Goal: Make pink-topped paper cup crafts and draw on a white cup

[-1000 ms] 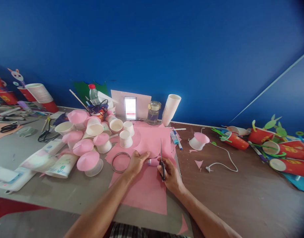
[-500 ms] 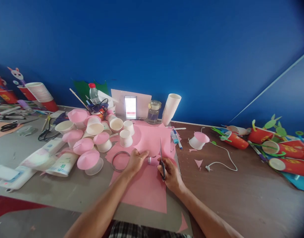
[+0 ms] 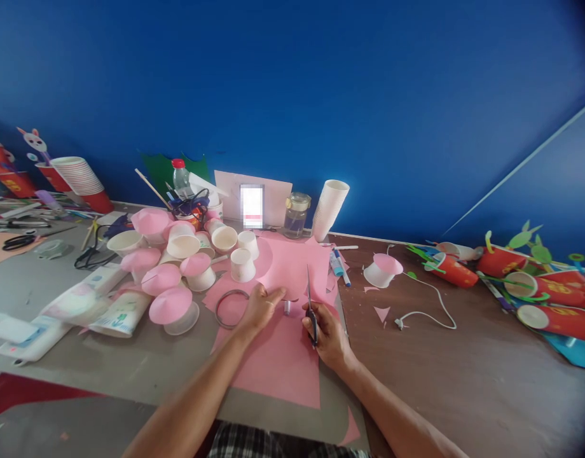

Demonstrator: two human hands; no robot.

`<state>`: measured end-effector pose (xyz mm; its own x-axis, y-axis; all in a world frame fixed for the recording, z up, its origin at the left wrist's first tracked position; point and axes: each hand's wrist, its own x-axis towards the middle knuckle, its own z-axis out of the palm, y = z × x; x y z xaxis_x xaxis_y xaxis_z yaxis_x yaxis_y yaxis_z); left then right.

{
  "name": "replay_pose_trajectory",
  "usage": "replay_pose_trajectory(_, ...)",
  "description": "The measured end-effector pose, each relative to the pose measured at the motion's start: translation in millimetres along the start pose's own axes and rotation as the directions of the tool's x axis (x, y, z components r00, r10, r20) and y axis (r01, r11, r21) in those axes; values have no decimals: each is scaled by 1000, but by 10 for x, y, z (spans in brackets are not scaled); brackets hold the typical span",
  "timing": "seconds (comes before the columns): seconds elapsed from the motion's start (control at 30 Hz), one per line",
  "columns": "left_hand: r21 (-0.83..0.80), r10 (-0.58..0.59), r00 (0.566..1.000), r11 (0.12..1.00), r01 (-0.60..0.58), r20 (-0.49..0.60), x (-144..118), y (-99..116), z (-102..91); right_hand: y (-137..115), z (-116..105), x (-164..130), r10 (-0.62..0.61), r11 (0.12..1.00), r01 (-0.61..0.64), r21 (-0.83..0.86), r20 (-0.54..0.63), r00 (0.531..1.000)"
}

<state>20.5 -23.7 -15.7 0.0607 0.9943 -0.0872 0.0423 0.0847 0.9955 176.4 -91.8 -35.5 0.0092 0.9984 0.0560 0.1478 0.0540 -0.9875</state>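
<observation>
My left hand (image 3: 260, 306) pinches the near edge of a pink paper piece (image 3: 292, 267) and holds it lifted off the table. My right hand (image 3: 327, 332) grips black-handled scissors (image 3: 309, 300), blades pointing away from me along the paper's right side. Under both hands lies a larger pink paper sheet (image 3: 278, 362). A metal ring (image 3: 231, 308) rests just left of my left hand. A small glue stick (image 3: 289, 308) lies between my hands.
White paper cups with pink cone lids (image 3: 171, 308) crowd the left. A stack of white cups (image 3: 329, 208), a glass jar (image 3: 296, 215) and a water bottle (image 3: 180, 178) stand at the back. A white cable (image 3: 428, 308) and red decorated cups (image 3: 550, 299) lie right.
The lifted pink piece has turned slightly in my left hand, and the view has drifted a little. My right hand with the scissors stays nearly in place.
</observation>
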Motion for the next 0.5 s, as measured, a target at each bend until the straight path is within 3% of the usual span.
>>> replay_pose_trajectory(0.1,-6,-15,1000,1000,15,16,6,-4,3,-7,6,0,12,1000,-12,11,3,1000)
replay_pose_trajectory(0.37,9,-87,991,996,88,-102,-25,115,-18,-3,-24,-6,-12,998,12,-67,9,1000)
replay_pose_trajectory(0.5,47,-52,997,997,56,-65,-18,119,-38,10,-38,-3,-27,995,29,-99,18,999)
